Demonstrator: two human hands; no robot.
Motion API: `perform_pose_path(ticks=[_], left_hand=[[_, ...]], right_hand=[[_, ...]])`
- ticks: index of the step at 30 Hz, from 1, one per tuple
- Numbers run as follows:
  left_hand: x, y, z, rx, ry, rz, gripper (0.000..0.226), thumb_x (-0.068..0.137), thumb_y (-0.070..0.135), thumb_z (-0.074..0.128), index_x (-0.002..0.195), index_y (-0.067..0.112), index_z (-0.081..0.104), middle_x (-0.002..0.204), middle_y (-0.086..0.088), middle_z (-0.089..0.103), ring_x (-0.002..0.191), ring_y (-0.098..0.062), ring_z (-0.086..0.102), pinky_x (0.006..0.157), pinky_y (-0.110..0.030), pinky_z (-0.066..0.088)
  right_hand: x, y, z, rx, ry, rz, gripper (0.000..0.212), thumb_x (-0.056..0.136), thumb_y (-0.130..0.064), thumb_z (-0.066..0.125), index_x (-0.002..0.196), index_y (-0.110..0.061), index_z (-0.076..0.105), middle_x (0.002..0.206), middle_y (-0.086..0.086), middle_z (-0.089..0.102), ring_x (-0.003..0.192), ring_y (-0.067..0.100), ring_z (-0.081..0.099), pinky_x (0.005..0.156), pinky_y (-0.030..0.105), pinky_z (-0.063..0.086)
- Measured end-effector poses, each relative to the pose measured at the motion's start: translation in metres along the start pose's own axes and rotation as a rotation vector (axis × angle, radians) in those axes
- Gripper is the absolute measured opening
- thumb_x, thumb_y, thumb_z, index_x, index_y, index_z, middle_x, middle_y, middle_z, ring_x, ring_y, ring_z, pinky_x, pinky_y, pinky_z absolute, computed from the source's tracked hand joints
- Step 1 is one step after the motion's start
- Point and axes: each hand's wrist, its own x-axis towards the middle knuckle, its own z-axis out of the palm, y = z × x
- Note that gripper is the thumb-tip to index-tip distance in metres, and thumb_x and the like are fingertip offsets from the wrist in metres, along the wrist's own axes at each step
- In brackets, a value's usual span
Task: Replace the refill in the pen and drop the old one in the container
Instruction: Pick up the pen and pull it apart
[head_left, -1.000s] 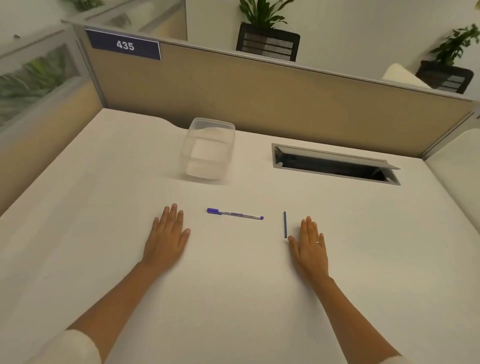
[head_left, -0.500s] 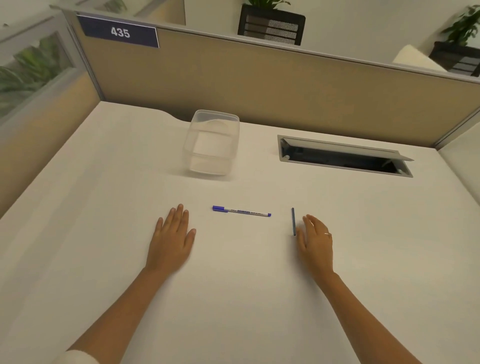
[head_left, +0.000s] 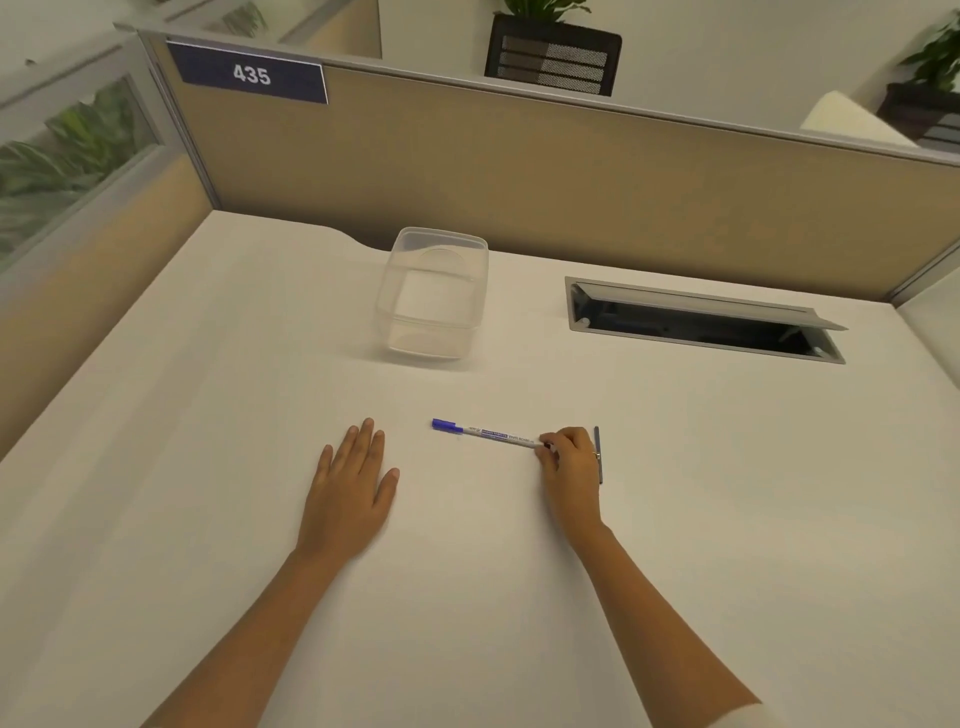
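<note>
The pen lies flat on the white surface in the middle of the frame, its blue cap to the left. The right hand has its fingertips pinched on the pen's right end, probably because the barrel opens from there. The pen is not lifted from the surface.

The left hand rests flat and released on the surface at the lower left of the pen, holding nothing (ready, I think, to take the cap end).

The new refill, a thin dark stick, lies just right of the right hand, close for the exchange. The clear container stands above the pen, near the partition, open on top for the old refill.
</note>
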Motion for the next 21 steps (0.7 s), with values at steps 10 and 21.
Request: perform_pose_path(ticks=[10,21], left_hand=[[0.002,-0.002,0.001,-0.077,0.004,-0.01,0.067,0.091,0.049,0.021,0.144,0.01,0.032,0.157,-0.008,0.021,0.145,-0.024,0.017,0.116,-0.045,0.01],[0.013,0.11,-0.053,-1.572,-0.394,-0.319,0.038,0.082,0.038,0.063,0.116,0.022,0.058,0.122,0.001,0.066,0.115,-0.017,0.061,0.099,-0.041,0.046]], right_hand=[[-0.005,0.001,-0.027,0.194,-0.054,0.112,0.006,0.086,-0.007,0.062,0.083,-0.01,0.065,0.077,0.0,0.067,0.072,0.017,0.059,0.06,0.007,0.04],[-0.017,-0.044,-0.093,0.501,-0.134,0.04,0.011,0.078,-0.009,0.073,0.083,-0.019,0.07,0.074,-0.005,0.07,0.067,0.007,0.064,0.064,0.017,0.052]])
